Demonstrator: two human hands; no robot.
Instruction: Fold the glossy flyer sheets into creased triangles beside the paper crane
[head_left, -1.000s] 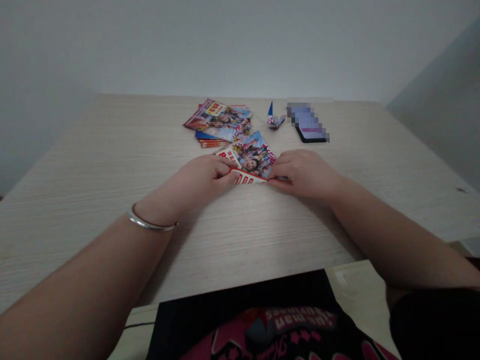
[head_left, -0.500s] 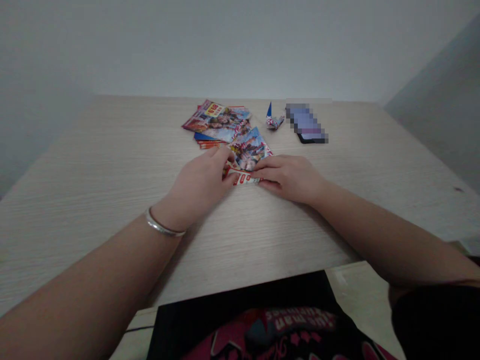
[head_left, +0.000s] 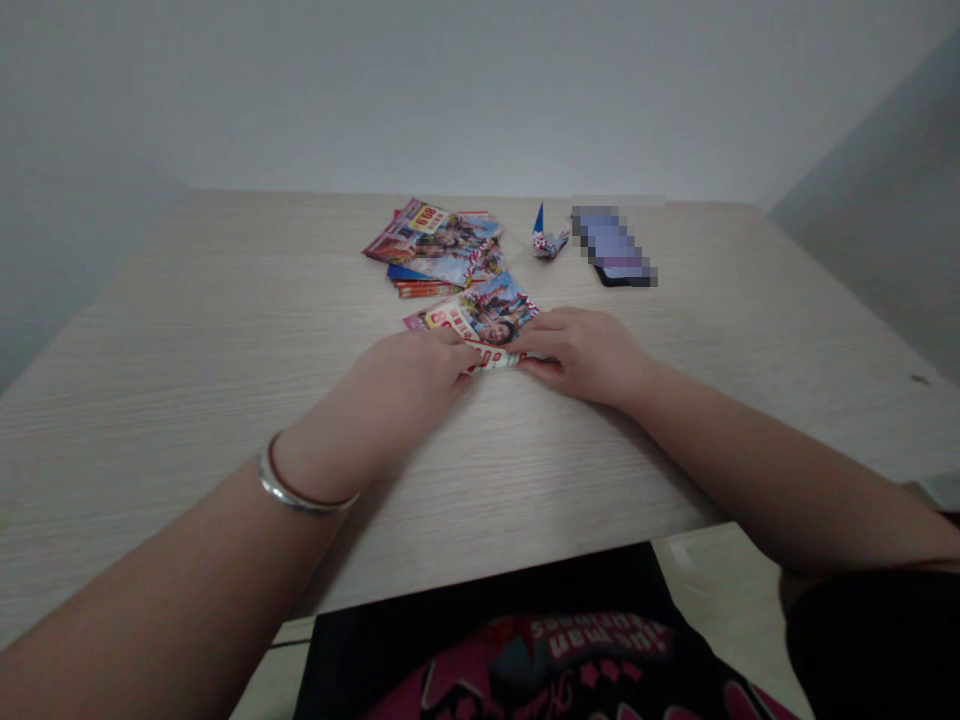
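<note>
A colourful printed paper sheet (head_left: pixel 491 308) lies on the table in front of me, its near edge folded up into a narrow white strip with red print. My left hand (head_left: pixel 405 385) is closed on the left part of that fold, thumb below and fingers above. At the fold's right part, my right hand (head_left: pixel 581 350) pinches the edge with its fingers over the paper. The fingertips of both hands partly cover the strip. A silver bangle (head_left: pixel 300 497) circles my left wrist.
Behind the sheet lies a pile of similar printed leaflets (head_left: pixel 439 240). To its right stands a small folded paper bird (head_left: pixel 549 240), and beside that a phone (head_left: pixel 611 248) with a blurred screen. A wall (head_left: pixel 480 100) rises behind the table (head_left: pixel 225 300).
My left hand has moved slightly down and left, uncovering more of the sheet's left side. The sheet has turned a little and now lies flatter. My right hand stays nearly in place.
</note>
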